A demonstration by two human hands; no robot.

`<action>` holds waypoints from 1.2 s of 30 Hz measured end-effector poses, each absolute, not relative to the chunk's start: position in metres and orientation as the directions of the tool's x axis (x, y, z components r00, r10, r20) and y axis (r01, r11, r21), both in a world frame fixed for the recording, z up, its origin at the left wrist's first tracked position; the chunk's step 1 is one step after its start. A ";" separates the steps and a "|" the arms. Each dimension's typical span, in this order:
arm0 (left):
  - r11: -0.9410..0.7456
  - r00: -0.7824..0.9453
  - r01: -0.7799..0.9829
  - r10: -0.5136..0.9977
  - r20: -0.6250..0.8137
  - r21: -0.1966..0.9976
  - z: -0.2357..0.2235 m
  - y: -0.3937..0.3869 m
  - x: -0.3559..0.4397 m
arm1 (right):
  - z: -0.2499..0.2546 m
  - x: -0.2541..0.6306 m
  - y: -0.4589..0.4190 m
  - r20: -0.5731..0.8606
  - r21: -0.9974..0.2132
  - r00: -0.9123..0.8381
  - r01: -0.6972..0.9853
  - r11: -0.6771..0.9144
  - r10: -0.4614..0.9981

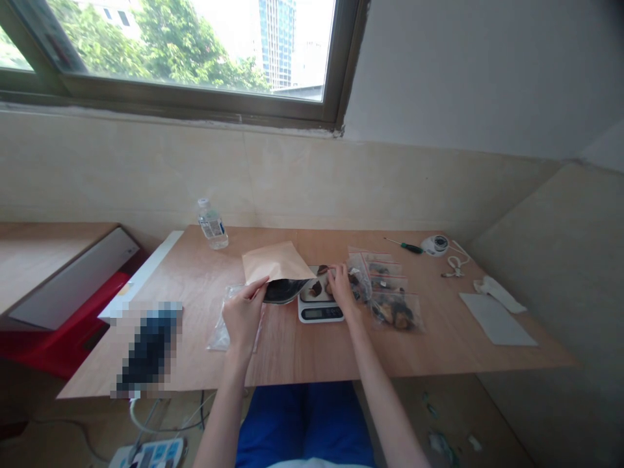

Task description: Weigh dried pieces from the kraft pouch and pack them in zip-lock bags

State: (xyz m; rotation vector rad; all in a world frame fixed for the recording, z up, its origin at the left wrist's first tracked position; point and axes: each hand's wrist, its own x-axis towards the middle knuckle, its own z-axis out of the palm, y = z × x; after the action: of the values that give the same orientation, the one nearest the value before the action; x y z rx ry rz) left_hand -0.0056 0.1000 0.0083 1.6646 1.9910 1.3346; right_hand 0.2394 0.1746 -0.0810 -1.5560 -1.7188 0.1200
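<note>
Lying near the front left corner of the bench is a blurred dark object; a bottle stands toward the back edge. Nearer the front edge, a clear bag lies beside the left hand, which is clamped on the near side of a paper pouch. The pouch is tilted, its dark mouth gaping toward the scale at mid-bench. Well apart from the left, the right hand reaches over the pan among brown pieces; whether its fingers pinch one I cannot tell. To work well here, hold the mouth wide and steady, handle the pieces lightly, and keep pouch and wrist from leaning on the pan, since that would likely upset the reading. Filled bags lie just right of the scale. A sheet lies toward the right edge.
</note>
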 end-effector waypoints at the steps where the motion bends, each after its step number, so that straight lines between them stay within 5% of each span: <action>1: -0.055 -0.332 0.666 0.871 0.362 0.744 0.008 0.100 -0.006 | -0.080 0.240 0.174 0.492 -0.544 0.069 0.802 0.245 0.868; 11: -0.031 -0.343 0.660 0.876 0.338 0.750 0.015 0.098 -0.005 | -0.058 0.229 0.179 0.539 -0.614 0.129 0.736 0.284 0.832; 18: -0.018 -0.357 0.653 0.874 0.329 0.757 0.015 0.100 -0.008 | -0.044 0.187 0.206 0.314 -0.678 -0.200 0.638 0.367 0.928; 22: -0.002 -0.369 0.645 0.875 0.314 0.764 0.015 0.101 -0.010 | -0.040 0.190 0.204 0.300 -0.663 -0.240 0.644 0.383 0.923; 29: 0.001 -0.369 0.664 0.871 0.326 0.748 0.018 0.102 -0.005 | -0.012 0.176 0.115 0.620 -0.701 0.194 0.573 0.425 0.760; 32: -0.008 -0.371 0.664 0.865 0.338 0.748 0.019 0.100 -0.002 | -0.001 0.148 0.083 0.629 -0.634 -0.107 0.502 0.587 0.770; 36: -0.007 -0.399 0.636 0.853 0.337 0.771 0.018 0.094 -0.002 | 0.002 0.116 0.092 0.385 -0.547 -0.360 0.653 0.525 0.850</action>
State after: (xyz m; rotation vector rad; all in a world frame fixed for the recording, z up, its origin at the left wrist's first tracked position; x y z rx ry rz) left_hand -0.0023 0.0942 0.0182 1.5690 2.0345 1.3621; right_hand 0.1156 0.0915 0.0024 -1.2153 -2.1261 0.3982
